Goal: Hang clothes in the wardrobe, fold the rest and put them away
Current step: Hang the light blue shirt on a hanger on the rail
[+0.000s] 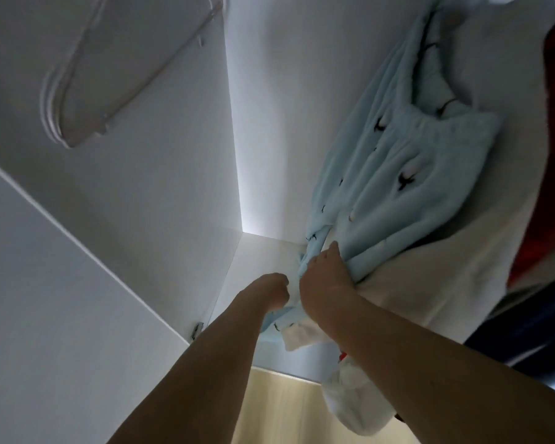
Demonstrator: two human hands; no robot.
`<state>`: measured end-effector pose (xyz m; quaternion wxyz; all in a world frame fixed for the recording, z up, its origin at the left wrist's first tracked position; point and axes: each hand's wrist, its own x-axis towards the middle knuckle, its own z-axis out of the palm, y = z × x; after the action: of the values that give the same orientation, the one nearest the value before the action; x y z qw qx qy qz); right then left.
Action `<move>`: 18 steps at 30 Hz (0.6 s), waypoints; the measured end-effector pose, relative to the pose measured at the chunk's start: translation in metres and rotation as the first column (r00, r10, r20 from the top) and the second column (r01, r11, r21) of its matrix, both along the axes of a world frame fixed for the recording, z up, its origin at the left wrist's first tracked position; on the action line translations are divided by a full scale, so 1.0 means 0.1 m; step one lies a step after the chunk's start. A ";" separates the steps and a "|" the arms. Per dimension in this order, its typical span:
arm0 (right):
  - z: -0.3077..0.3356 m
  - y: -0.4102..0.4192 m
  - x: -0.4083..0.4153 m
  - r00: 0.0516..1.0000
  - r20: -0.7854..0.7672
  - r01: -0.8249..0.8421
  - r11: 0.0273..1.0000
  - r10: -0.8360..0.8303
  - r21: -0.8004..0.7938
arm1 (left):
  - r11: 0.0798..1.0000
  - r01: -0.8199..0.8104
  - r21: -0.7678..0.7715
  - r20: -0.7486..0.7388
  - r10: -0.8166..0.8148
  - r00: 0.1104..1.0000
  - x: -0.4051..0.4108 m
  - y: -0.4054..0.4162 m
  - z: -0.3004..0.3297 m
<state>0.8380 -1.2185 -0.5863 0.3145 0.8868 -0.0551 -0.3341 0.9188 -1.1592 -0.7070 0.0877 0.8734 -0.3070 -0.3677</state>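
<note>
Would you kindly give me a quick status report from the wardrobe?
Both hands low in wardrobe: right hand gripping hem of hanging light blue garment, left hand closed on fabric beside it. White garment directly behind. Nothing blocking.

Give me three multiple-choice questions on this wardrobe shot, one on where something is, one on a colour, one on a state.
1. Where do the spare white hangers hang?
A. upper left
B. right of the garment
C. on the floor

2. What colour is the garment with small dark marks?
A. red
B. pale blue
C. black

3. What is the right hand doing?
A. hanging free
B. gripping the garment's lower end
C. holding a hanger

Answers:
1 A, they show against the white panel at upper left.
2 B, the hanging cloth is pale blue.
3 B, its fingers pinch the bunched cloth, with the left hand closed beside it.
</note>
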 end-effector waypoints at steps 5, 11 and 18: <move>0.65 0.19 -0.49 0.980 0.150 -0.137 0.990 0.131 0.033 | 0.999 -0.033 -0.027 0.039 0.034 0.999 -0.36 0.53 0.88; 1.40 0.46 -1.12 0.918 0.394 -0.065 0.964 -0.044 0.259 | 0.988 -0.070 -0.135 0.184 0.094 0.978 -0.93 1.01 2.00; 2.32 0.65 -1.78 0.788 0.505 0.064 0.863 -0.352 0.502 | 0.964 0.032 -0.262 0.357 0.066 0.932 -1.61 1.29 3.20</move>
<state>0.6604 -1.1533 -0.3539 0.0238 0.9818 -0.1684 -0.0843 0.7576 -1.0305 -0.3875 0.1482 0.9092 -0.3566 -0.1555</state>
